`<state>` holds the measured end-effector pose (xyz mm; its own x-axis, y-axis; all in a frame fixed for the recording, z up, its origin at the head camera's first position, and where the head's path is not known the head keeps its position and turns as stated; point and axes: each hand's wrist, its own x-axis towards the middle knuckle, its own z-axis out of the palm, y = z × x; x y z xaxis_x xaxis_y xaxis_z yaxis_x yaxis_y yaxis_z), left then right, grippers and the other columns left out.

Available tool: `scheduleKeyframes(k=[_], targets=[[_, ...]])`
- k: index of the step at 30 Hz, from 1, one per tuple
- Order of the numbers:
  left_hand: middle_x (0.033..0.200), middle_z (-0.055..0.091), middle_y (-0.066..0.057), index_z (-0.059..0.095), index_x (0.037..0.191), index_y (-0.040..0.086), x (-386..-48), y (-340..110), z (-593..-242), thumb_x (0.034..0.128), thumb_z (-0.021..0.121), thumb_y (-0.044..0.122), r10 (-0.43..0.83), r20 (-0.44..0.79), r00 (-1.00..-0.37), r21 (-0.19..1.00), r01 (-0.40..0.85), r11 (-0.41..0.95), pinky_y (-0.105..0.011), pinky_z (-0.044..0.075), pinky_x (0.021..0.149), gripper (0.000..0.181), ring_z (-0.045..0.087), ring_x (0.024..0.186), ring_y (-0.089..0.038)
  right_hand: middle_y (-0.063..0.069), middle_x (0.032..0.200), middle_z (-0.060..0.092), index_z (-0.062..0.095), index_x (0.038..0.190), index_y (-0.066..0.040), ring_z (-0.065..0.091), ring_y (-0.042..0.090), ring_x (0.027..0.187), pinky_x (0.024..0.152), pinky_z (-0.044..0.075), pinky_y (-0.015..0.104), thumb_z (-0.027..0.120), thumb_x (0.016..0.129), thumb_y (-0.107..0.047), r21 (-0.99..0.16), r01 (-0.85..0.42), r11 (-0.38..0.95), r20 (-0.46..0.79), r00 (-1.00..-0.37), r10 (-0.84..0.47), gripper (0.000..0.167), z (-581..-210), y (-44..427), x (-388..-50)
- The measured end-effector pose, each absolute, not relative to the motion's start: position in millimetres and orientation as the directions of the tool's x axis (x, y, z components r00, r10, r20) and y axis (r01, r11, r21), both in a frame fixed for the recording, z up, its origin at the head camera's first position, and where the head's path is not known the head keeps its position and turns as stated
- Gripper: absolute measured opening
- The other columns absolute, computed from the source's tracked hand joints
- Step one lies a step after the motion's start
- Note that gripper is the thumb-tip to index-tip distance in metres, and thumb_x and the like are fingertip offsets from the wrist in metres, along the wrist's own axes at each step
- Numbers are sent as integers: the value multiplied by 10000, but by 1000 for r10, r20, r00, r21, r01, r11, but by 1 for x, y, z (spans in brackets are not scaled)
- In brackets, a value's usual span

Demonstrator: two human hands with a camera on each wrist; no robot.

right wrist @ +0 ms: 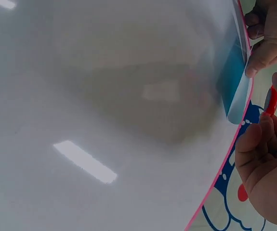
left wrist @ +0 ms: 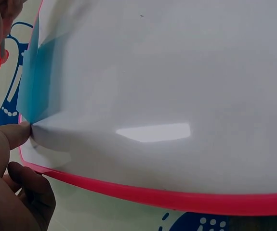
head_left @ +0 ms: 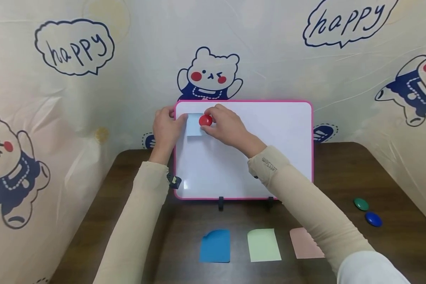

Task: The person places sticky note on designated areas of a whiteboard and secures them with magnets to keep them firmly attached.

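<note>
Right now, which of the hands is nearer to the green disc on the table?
Right. The right hand pinches the red disc before the whiteboard, up and left of the green disc; the left hand is farther left, at the whiteboard's left edge.

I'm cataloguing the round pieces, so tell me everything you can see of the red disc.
The red disc is small, round and slightly domed, glossy and apparently plastic, with a greyish back glimpsed in the right wrist view. It is pinched in the right hand, red face towards the head camera, before the right part of the light blue note, apart from note and whiteboard.
</note>
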<state>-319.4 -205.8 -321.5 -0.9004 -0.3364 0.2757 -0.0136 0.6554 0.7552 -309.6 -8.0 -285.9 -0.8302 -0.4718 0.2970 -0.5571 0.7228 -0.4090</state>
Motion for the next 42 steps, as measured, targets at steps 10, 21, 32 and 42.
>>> scheduleKeyframes(k=[10, 21, 32, 42], targets=[[1295, 517, -90, 520, 1442, 110, -318, -202, -323, 974, 658, 405, -332, 269, -904, 762, -12, 648, -335, 511, 949, 570, 533, 1094, -229, 37, 1145, 605, 589, 1292, -99, 546, 156, 1011, 873, 503, 290, 755, 916, -366, -408, -544, 733, 299, -838, -456, 490, -294, -17, -323], [1294, 516, -104, 526, 1414, 95, -319, -201, -324, 973, 658, 419, -326, 290, -900, 747, 0, 664, -361, 509, 962, 564, 536, 1087, -235, 52, 1202, 572, 518, 1302, -105, 541, 166, 1073, 897, 509, 278, 725, 939, -365, -379, -539, 752, 304, -840, -449, 492, -297, -23, -334], [1285, 519, -104, 522, 1412, 90, -320, -202, -323, 973, 655, 428, -324, 294, -899, 743, 1, 669, -350, 502, 963, 570, 539, 1085, -237, 106, 1274, 551, 506, 1335, -70, 543, 216, 1125, 967, 496, 337, 669, 977, -373, -280, -549, 787, 324, -826, -461, 497, -295, -29, -337], [1277, 521, -100, 526, 1397, 79, -320, -204, -325, 978, 650, 417, -325, 307, -895, 745, 13, 667, -334, 506, 943, 552, 543, 1068, -232, 115, 1304, 546, 508, 1364, -80, 560, 231, 1114, 964, 503, 360, 651, 985, -396, -216, -550, 807, 331, -819, -469, 514, -299, -37, -343]])
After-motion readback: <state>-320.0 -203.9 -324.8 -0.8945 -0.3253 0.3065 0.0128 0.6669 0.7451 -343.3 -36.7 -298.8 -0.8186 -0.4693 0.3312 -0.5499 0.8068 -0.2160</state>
